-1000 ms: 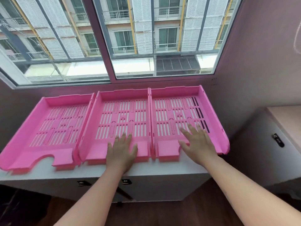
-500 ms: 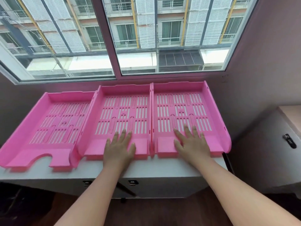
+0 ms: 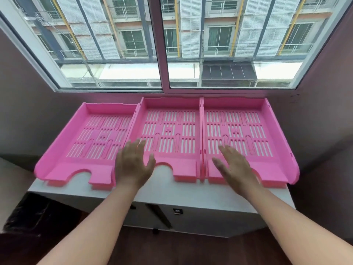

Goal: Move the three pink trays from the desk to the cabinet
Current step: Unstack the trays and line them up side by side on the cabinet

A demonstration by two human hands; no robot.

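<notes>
Three pink slotted trays lie side by side on a white cabinet top (image 3: 172, 190) below the window. The left tray (image 3: 86, 138) sits slightly behind the others' front line, and its right wall tucks under the middle tray (image 3: 172, 131). The right tray (image 3: 248, 131) touches the middle one. My left hand (image 3: 133, 165) hovers open, fingers spread, over the front left corner of the middle tray. My right hand (image 3: 235, 167) is open over the front notch of the right tray. Neither hand grips anything.
A large window (image 3: 162, 44) runs behind the trays, with dark walls on both sides. The cabinet front has a small lock (image 3: 177, 211). Dark wooden floor (image 3: 172, 249) lies below. A pale surface (image 3: 9, 184) shows at the left edge.
Both hands have lifted off the tray fronts and drawn back; the left hand moved leftward. The view has shifted right, and the trays have stayed where they were.
</notes>
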